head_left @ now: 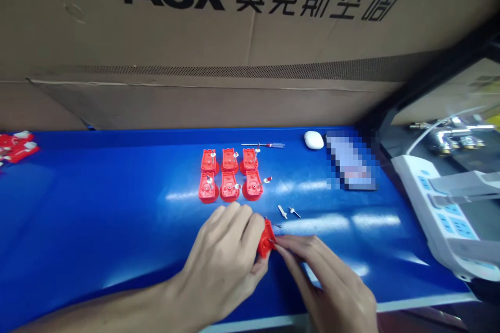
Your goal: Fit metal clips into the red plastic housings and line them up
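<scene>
Gripping hollow, moulded red plastic pc. [266,242] w/ L hand [224,257], R hand [332,278] pinching at its edge (on what, unclear).

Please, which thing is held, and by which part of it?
The left hand grips a red plastic part by its left side; the right hand touches its right edge.
</scene>
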The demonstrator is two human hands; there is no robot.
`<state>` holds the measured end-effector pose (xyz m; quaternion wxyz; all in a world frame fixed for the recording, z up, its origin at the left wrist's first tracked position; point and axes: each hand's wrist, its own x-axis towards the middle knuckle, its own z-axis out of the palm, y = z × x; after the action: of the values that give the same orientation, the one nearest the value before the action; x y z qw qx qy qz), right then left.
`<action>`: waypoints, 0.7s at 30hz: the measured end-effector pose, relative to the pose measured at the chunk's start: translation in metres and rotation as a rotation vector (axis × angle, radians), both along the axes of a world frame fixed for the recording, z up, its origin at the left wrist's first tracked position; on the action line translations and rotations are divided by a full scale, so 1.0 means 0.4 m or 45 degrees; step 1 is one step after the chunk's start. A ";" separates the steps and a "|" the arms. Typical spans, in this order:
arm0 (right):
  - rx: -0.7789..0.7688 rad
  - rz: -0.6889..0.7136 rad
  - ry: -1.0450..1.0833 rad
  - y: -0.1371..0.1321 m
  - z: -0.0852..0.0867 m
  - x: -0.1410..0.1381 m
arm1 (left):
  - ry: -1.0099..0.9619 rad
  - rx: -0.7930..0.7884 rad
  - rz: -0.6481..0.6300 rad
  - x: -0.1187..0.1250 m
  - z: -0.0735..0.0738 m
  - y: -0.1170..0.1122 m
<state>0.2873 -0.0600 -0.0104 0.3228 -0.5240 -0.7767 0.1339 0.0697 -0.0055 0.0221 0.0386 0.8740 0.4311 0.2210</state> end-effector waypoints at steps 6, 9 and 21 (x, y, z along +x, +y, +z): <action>0.034 -0.079 0.031 -0.002 0.024 -0.018 | 0.000 0.044 -0.003 0.003 0.004 0.003; 0.041 -0.122 0.050 0.002 0.024 -0.020 | 0.034 0.062 0.012 0.004 0.002 0.003; 0.165 -0.056 0.008 0.005 0.004 -0.024 | 0.035 0.087 0.023 0.003 0.001 0.000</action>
<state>0.2778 -0.0578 -0.0089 0.3612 -0.5185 -0.7711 0.0777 0.0707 -0.0055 0.0223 0.0008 0.8739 0.4315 0.2239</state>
